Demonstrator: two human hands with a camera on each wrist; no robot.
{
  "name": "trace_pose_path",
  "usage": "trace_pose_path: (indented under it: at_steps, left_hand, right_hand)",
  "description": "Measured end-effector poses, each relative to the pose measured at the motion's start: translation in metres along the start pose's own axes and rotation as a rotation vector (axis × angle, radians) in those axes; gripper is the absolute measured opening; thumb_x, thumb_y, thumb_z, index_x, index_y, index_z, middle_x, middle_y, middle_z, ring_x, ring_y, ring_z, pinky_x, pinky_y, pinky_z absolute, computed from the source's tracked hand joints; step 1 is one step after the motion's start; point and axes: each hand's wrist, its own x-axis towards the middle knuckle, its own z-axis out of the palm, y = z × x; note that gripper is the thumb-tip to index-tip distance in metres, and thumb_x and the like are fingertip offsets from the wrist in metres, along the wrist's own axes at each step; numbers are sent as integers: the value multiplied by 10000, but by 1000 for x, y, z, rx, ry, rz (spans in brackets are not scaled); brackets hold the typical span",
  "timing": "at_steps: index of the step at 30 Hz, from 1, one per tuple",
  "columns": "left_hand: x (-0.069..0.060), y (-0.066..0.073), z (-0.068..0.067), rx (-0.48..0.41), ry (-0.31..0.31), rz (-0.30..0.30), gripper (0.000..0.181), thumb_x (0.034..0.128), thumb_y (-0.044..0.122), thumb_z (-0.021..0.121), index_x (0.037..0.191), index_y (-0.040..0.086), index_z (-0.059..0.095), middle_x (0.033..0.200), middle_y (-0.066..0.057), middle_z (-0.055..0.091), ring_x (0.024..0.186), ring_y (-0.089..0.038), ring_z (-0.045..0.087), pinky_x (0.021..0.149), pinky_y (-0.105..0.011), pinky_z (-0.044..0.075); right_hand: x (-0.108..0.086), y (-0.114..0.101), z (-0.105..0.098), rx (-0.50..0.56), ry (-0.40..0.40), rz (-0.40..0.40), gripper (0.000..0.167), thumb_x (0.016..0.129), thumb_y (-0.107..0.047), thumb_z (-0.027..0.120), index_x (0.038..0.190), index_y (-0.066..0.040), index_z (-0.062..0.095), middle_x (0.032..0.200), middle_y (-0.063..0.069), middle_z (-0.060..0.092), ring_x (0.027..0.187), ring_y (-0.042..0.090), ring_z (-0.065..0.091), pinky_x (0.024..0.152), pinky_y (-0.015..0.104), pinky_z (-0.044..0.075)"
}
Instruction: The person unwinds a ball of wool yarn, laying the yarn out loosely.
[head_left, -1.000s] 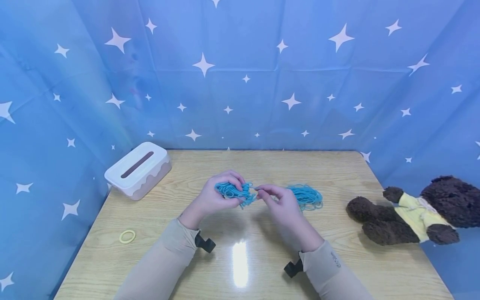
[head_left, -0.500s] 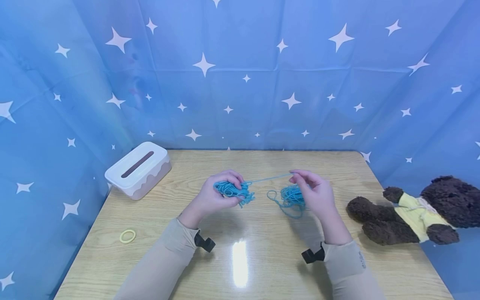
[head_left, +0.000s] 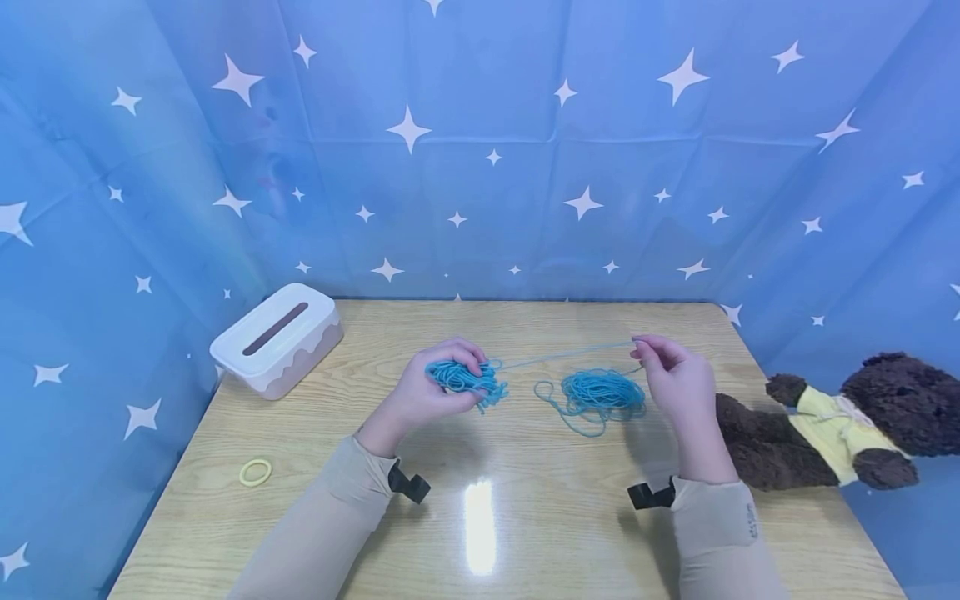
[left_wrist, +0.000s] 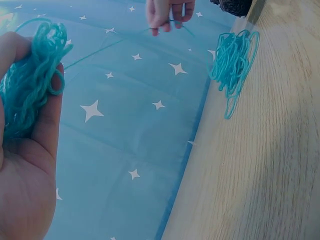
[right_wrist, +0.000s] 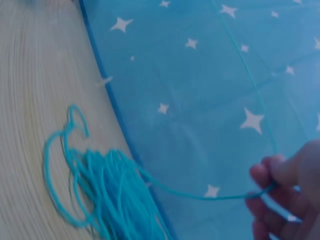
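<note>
A bundle of blue yarn (head_left: 459,377) is gripped in the left hand (head_left: 423,387), its looped ends sticking out past the fingers; the left wrist view shows the bundle (left_wrist: 30,85) against the palm. From it a single strand (head_left: 558,355) runs taut to the right hand (head_left: 681,387), which pinches it between thumb and fingertips. Below that strand a loose pile of the same yarn (head_left: 602,392) lies on the table, with a loop spread to its left. In the right wrist view another length (right_wrist: 210,198) links the pile (right_wrist: 117,195) to the right hand (right_wrist: 290,195).
A white lidded box with a slot (head_left: 281,342) stands at the table's back left. Nearer the front left lies a yellow ring (head_left: 255,472). A brown plush toy in a yellow top (head_left: 840,429) lies across the right edge, partly behind the right hand. Starry blue cloth (head_left: 480,167) hangs around.
The right hand has moved right, away from the left hand, drawing the strand out longer between them. The pile on the table now has a loop spread leftward. The left hand has barely moved.
</note>
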Motion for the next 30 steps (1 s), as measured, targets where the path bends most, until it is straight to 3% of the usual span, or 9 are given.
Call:
trace_pose_path:
  at_steps: [3, 6, 13, 19, 24, 27, 30]
  left_hand:
    - [0, -1, -1, -2, 0, 6, 263, 789, -87, 824, 983, 70, 742, 1216, -181, 715, 1142, -217, 687, 936, -279, 639]
    - [0, -1, -1, -1, 0, 6, 273, 784, -91, 826, 984, 76, 742, 1211, -172, 717, 1130, -217, 689, 929, -280, 639]
    - [0, 0, -2, 7, -1, 5, 271, 784, -80, 826, 987, 81, 744, 1211, -164, 720, 1136, -225, 693, 949, -306, 644]
    - [1, 0, -2, 3, -12, 13, 282, 781, -89, 815, 997, 78, 746, 1212, -161, 722, 1146, -226, 689, 961, -300, 637]
    - [1, -2, -2, -2, -24, 19, 297, 782, -100, 810, 1012, 76, 747, 1216, -164, 721, 1148, -221, 687, 969, -301, 632]
    - [1, -2, -1, 1, -32, 19, 303, 783, -102, 812, 1016, 80, 747, 1219, -165, 722, 1150, -214, 686, 965, -301, 633]
    - [1, -2, -1, 1, -39, 21, 304, 786, -104, 816, 1017, 80, 746, 1220, -169, 725, 1156, -212, 686, 961, -304, 637]
  right_hand:
    - [2, 8, -2, -98, -30, 41, 467, 1152, -455, 528, 1395, -123, 750, 1255, 152, 821, 1128, 309, 751, 762, 319, 550]
    - [5, 18, -2, -176, -86, 94, 465, 1155, -420, 529, 1393, -84, 745, 1300, 201, 796, 1170, 416, 731, 783, 428, 561]
    - [11, 35, 0, -315, -244, 183, 435, 1147, -378, 544, 1428, -99, 723, 1457, 262, 697, 1190, 467, 699, 791, 532, 555]
    - [11, 31, 3, -372, -335, 134, 460, 1147, -373, 528, 1487, -96, 670, 1492, 276, 666, 1268, 525, 658, 900, 636, 561]
    - [3, 11, 11, -307, -281, 8, 524, 1161, -434, 496, 1538, -90, 614, 1524, 250, 652, 1310, 520, 648, 970, 672, 564]
    - [-4, -5, 28, -149, -252, -98, 497, 1155, -419, 536, 1515, -92, 632, 1484, 220, 690, 1348, 493, 650, 1087, 684, 544]
    - [-13, -23, 51, 42, -295, -192, 451, 1142, -385, 588, 1505, -122, 645, 1468, 157, 718, 1376, 437, 664, 1151, 652, 534]
